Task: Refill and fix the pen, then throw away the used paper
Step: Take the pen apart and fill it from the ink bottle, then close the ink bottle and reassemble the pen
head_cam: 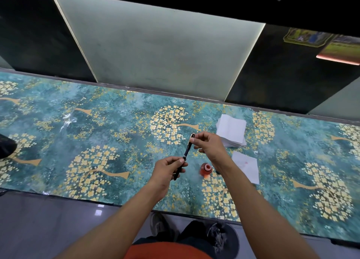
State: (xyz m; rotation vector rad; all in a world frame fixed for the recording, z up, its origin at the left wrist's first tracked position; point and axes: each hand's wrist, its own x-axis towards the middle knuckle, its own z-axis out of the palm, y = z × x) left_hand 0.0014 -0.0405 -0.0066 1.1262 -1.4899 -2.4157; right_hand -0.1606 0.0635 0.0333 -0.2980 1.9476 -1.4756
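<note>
Both hands hold a dark pen [186, 152] with gold trim above the table, tilted from lower left to upper right. My left hand [169, 171] grips its lower part between thumb and fingers. Fingertips of my right hand [209, 144] pinch its upper end near the gold rings. Below the hands an open red ink bottle [206, 169] stands on the teal flowered table cover [97, 141]. To the bottle's right a single white paper sheet [246, 166] with a faint pink stain lies flat. A stack of white paper squares [231, 130] sits behind it.
A dark object [6, 147] juts in at the table's left edge. Dark and pale wall panels [155, 50] rise just behind the table. Below the near table edge I see grey floor, my shoes [161, 225] and an orange shirt.
</note>
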